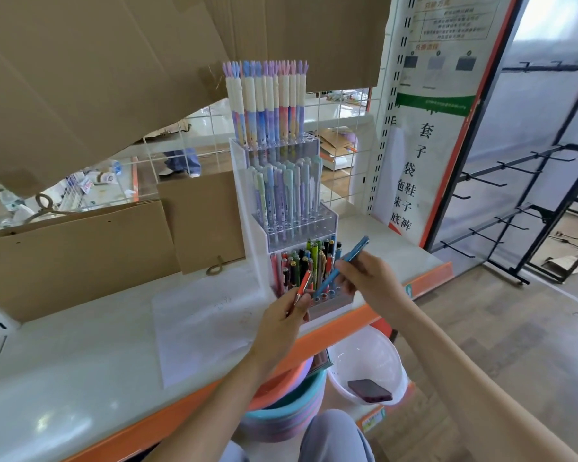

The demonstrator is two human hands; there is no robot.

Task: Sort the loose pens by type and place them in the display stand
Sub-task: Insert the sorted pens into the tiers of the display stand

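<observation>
A clear three-tier acrylic display stand (247, 208) stands on the white shelf. Its top tier holds tall pastel pens (267, 101), the middle tier shorter pastel pens (286, 191), the bottom tier mixed coloured click pens (309, 261). My left hand (286, 320) pinches an orange-red pen (303, 285), tip up, at the bottom tier's left front. My right hand (369, 281) holds a blue pen (342, 266) slanted over the bottom tier, its lower end near the front holes.
Brown cardboard boxes (80, 255) stand left of and behind the stand. A sheet of white paper (204, 325) lies on the shelf (64, 355) with its orange front edge. Below sit stacked basins (287, 411) and a white bucket (364, 358) holding a dark phone (369, 390).
</observation>
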